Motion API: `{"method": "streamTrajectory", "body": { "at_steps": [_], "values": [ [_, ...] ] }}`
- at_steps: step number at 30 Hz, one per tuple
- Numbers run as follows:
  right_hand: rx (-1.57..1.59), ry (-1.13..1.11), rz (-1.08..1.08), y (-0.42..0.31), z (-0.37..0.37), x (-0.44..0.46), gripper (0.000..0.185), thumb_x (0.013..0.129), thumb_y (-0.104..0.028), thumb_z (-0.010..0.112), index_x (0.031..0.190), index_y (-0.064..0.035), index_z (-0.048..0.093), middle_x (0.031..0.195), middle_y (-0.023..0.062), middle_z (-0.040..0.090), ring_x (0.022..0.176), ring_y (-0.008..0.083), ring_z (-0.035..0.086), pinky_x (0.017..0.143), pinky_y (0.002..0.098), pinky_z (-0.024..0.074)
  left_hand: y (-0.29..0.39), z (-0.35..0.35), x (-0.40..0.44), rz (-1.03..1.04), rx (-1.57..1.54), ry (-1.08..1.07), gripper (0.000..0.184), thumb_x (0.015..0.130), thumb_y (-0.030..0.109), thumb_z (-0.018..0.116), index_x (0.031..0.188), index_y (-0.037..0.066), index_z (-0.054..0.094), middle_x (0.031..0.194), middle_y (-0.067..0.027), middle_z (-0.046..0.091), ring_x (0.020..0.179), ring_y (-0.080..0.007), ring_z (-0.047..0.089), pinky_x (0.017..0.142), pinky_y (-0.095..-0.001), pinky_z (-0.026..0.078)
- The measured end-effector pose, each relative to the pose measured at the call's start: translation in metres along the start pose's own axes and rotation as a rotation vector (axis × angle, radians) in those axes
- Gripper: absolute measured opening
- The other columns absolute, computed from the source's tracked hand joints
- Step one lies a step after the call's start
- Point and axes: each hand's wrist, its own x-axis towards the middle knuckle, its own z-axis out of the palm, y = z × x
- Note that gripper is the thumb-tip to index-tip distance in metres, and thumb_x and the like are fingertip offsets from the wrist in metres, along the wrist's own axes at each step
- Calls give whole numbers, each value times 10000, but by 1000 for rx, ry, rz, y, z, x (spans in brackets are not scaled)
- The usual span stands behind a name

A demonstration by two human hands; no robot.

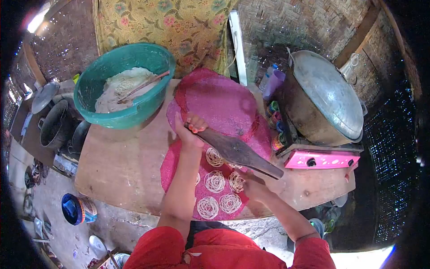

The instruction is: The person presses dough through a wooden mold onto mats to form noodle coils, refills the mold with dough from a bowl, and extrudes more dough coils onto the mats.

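**Left Hand Grips Long, Dark Wooden Tool Above Round, Pale Nests of Thin Strands**

A blue bucket [88, 210] stands on the floor at far left, below two blackened metal pots [55, 127]. On the pale wooden table [121, 166], a wide green plastic basin [85, 104] holds a whitish, floury mass [105, 96], with a reddish-brown stick [145, 86] lying across it to the rim. The person's left hand [192, 130], fingers curled closed, clasps the narrow upper end of the long, dark wooden tool [237, 154], which slants down to the right from that grip, over magenta mesh sheets [219, 105]. Round, pale nests of thin strands [215, 181] lie on the lower sheet, below the left hand and to the left of the right hand [254, 187]. That hand reaches beside the rightmost nest, beneath the tool's far end; its fingertips are partly hidden, so whether they pinch or touch it cannot be told. Farther right are a purple plastic cup [274, 83] and a large, lidded metal pot [313, 105] on a pink-fronted stove [324, 159].
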Motion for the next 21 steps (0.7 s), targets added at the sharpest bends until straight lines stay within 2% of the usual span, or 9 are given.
{"method": "streamTrajectory", "body": {
  "at_steps": [4, 7, 10, 12, 13, 14, 17, 19, 21],
  "values": [
    [-12, 387, -219, 0, -2, 2, 431, 882, -141, 472, 1310, -91, 469, 1265, 264, 486, 1133, 408, 494, 943, 416, 420, 26, 55, -25, 98, 112, -121, 459, 919, 510, 422, 616, 165, 403, 429, 76, 300, 333, -71, 285, 390, -227, 297],
    [399, 304, 35, 9, -10, -4, 413, 805, -97, 518, 1216, -54, 525, 1156, 238, 543, 1036, 403, 534, 868, 459, 435, 51, 90, -50, 198, 252, -238, 481, 944, 513, 379, 627, 153, 418, 418, 66, 310, 314, -71, 270, 371, -216, 285],
    [-248, 268, -57, 10, -19, -15, 295, 799, -108, 549, 1085, -37, 558, 970, 202, 561, 955, 375, 537, 811, 472, 432, 83, 116, -75, 127, 307, -477, 604, 920, 632, 267, 615, 139, 437, 411, 23, 378, 288, -109, 312, 354, -286, 334],
    [-222, 339, -250, 17, -12, -14, 520, 556, -160, 667, 1066, -70, 634, 897, 169, 477, 868, 354, 466, 752, 437, 392, 97, 139, -100, 155, 460, -560, 628, 923, 634, 248, 617, 125, 451, 408, 7, 385, 283, -120, 326, 355, -302, 354],
    [-217, 342, -245, 29, 3, -10, 520, 556, -160, 667, 1066, -70, 634, 897, 169, 477, 868, 354, 466, 752, 437, 392, 104, 151, -113, 160, 547, -590, 636, 926, 631, 244, 614, 118, 452, 405, 1, 388, 283, -121, 332, 359, -310, 363],
    [324, 393, -171, 46, 25, -1, 473, 580, -149, 660, 1045, -62, 636, 905, 174, 483, 871, 355, 471, 743, 444, 389, 113, 161, -127, 163, 622, -606, 638, 927, 628, 245, 597, 118, 439, 396, -3, 387, 277, -120, 331, 348, -302, 359],
    [1001, 544, -46, 94, 80, 20, 373, 632, -113, 641, 999, -48, 641, 909, 179, 487, 872, 357, 476, 730, 452, 384, 118, 187, -171, 361, 732, -478, 640, 933, 613, 252, 549, 120, 386, 359, -8, 364, 243, -115, 306, 277, -266, 310],
    [1137, 655, 7, 90, 78, 15, 320, 658, -90, 629, 974, -43, 645, 905, 179, 485, 869, 357, 476, 724, 453, 383, 136, 195, -194, 367, 828, -520, 612, 944, 586, 264, 553, 129, 377, 360, -4, 372, 236, -103, 284, 258, -254, 280],
    [801, 498, 100, 76, 58, -4, 263, 696, -40, 593, 952, -38, 653, 895, 172, 484, 859, 352, 479, 714, 455, 385, 152, 199, -216, 368, 922, -566, 586, 954, 559, 276, 557, 137, 367, 360, 0, 380, 228, -90, 262, 238, -241, 251]
  ]
}}
